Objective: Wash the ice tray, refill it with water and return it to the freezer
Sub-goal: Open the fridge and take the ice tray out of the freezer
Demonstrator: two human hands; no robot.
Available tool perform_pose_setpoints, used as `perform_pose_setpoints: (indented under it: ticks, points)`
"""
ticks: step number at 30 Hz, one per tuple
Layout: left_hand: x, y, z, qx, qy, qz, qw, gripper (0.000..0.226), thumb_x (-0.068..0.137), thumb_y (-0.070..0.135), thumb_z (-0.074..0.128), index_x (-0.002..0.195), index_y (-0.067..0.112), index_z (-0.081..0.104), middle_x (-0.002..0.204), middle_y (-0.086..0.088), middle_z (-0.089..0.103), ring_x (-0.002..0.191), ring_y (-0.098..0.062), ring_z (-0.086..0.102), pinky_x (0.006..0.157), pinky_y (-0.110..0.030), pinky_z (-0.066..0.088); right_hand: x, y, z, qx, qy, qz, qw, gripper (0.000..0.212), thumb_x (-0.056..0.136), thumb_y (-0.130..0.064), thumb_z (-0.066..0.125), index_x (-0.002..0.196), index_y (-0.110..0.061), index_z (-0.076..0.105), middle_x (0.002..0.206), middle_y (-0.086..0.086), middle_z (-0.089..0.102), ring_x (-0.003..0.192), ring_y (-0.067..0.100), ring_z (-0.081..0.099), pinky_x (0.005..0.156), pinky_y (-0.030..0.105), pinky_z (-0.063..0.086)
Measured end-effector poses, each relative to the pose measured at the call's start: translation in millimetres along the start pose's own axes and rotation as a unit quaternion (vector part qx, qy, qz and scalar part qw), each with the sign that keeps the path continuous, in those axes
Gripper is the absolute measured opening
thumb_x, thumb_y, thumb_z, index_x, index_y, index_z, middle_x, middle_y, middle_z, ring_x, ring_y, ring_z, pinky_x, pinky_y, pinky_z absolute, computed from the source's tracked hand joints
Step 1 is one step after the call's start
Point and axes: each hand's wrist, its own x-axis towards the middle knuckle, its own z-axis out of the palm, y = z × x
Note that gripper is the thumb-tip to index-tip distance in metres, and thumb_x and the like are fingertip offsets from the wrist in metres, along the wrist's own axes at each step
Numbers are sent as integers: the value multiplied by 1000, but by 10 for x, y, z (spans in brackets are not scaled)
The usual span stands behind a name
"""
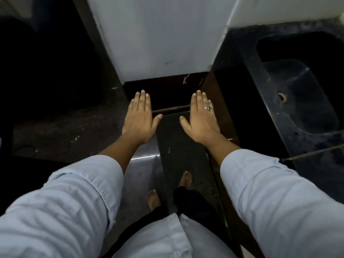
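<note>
My left hand (140, 116) and my right hand (202, 119) are stretched out in front of me, palms down, fingers straight and together, holding nothing. A ring sits on a finger of my right hand. A dark stone sink (297, 94) with a drain hole lies at the right, empty of dishes. No ice tray and no freezer are in view.
A white wall column (158, 38) stands straight ahead. The black counter (247, 75) around the sink runs along the right. Dark floor (178, 146) lies below, with my bare feet (154, 199) on it. The left side is very dark.
</note>
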Motion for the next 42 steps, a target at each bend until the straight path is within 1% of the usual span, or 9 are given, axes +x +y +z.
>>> perform_pose_setpoints:
  ticks: [4, 9, 16, 22, 27, 31, 36, 39, 42]
  points:
    - [-441, -246, 95, -7, -1, -69, 998, 83, 109, 58, 23, 164, -1, 8, 173, -22, 6, 162, -34, 3, 132, -46, 7, -67, -364, 127, -4, -28, -65, 998, 90, 102, -55, 42, 164, -2, 5, 173, 20, 2, 160, 34, 0, 130, 50, 9]
    - [-1000, -413, 258, -18, 2, -175, 984, 84, 108, 58, 21, 164, -2, 6, 173, -22, 6, 162, -34, 3, 132, -47, 10, -119, -721, 275, -12, -63, -155, 986, 90, 103, -56, 40, 165, -3, 2, 173, 18, -1, 160, 32, -4, 130, 49, 5]
    - [-1917, -448, 359, -26, 6, -321, 947, 84, 108, 57, 23, 164, -4, 6, 173, -24, 5, 161, -35, 3, 131, -48, 9, -353, -1250, 489, -10, -91, -306, 948, 91, 101, -56, 41, 164, -2, 3, 172, 20, 0, 160, 34, -2, 130, 49, 4]
    - [-2972, -477, 438, -35, 36, -455, 889, 85, 107, 57, 22, 163, -5, 8, 172, -25, 8, 161, -36, 5, 131, -47, 8, -772, -1962, 568, -24, -106, -442, 891, 91, 102, -55, 39, 164, 0, 3, 172, 20, -1, 160, 34, -3, 130, 48, 2]
    - [-3956, -450, 524, -34, 51, -568, 821, 84, 108, 56, 25, 163, -6, 10, 172, -25, 12, 161, -36, 8, 131, -48, 12, -1317, -2703, 654, -31, -109, -550, 827, 90, 102, -55, 39, 163, 1, 5, 172, 21, 2, 160, 34, -2, 130, 48, 3]
    - [-4749, -334, 600, -43, 64, -638, 766, 84, 108, 56, 27, 163, -6, 12, 171, -25, 13, 161, -36, 9, 131, -48, 13, -1893, -3229, 701, -17, -118, -613, 781, 90, 101, -55, 41, 163, 2, 8, 172, 22, 5, 160, 34, 0, 130, 48, 3]
    - [-5639, -182, 547, -38, 86, -703, 705, 84, 108, 56, 26, 163, -5, 12, 172, -24, 12, 161, -35, 7, 131, -48, 13, -2594, -3762, 600, -11, -106, -674, 731, 88, 102, -54, 40, 163, 2, 9, 172, 22, 6, 160, 35, 1, 130, 48, 6]
    - [-6069, -216, 363, -23, 107, -723, 682, 85, 106, 57, 26, 163, -5, 13, 172, -24, 13, 161, -36, 8, 131, -49, 14, -2933, -4058, 411, 5, -89, -697, 711, 87, 102, -53, 41, 163, 1, 10, 172, 21, 8, 160, 34, 2, 131, 47, 6]
    - [-6390, -382, 51, -5, 135, -730, 670, 85, 106, 58, 25, 164, -3, 10, 173, -22, 9, 161, -35, 5, 131, -48, 12, -3185, -4357, 152, 31, -72, -710, 700, 85, 103, -53, 39, 164, -1, 10, 172, 19, 10, 160, 33, 3, 131, 46, 7]
